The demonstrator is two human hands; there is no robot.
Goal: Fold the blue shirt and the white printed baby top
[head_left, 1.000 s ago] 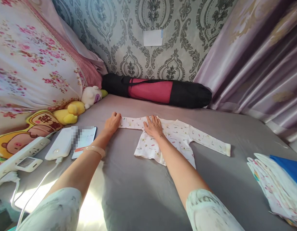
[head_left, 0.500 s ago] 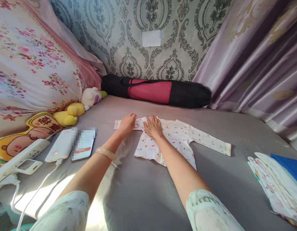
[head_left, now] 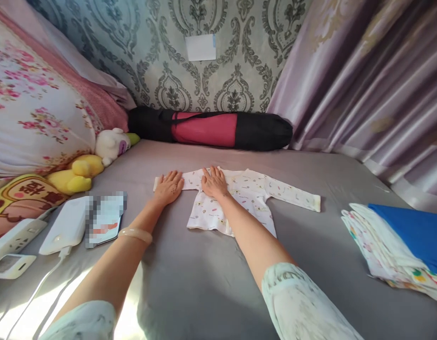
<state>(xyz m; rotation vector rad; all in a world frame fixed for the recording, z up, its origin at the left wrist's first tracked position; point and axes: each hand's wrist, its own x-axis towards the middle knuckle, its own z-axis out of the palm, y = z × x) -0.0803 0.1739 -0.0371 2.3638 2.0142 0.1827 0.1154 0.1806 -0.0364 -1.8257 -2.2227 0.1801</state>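
A small white printed baby shirt [head_left: 246, 196] lies spread on the grey bed sheet [head_left: 211, 274]. My left hand [head_left: 168, 186] rests flat on the shirt's left sleeve, fingers stretched out. My right hand [head_left: 214, 182] lies flat on the shirt near its collar, fingers spread. The shirt's right sleeve [head_left: 296, 198] stretches out to the right, untouched. Neither hand holds anything.
A stack of folded cloths [head_left: 391, 250] with a blue one on top [head_left: 413, 231] sits at right. A phone [head_left: 105, 219], power bank [head_left: 64, 226] and power strip [head_left: 12, 236] lie at left, beside plush toys [head_left: 83, 167]. A black-and-red roll bag [head_left: 211, 128] lies along the wall.
My left hand slid along the left sleeve, in toward the body and back out a little, and now lies flat on it. The right hand stayed put. The camera view shifted right.
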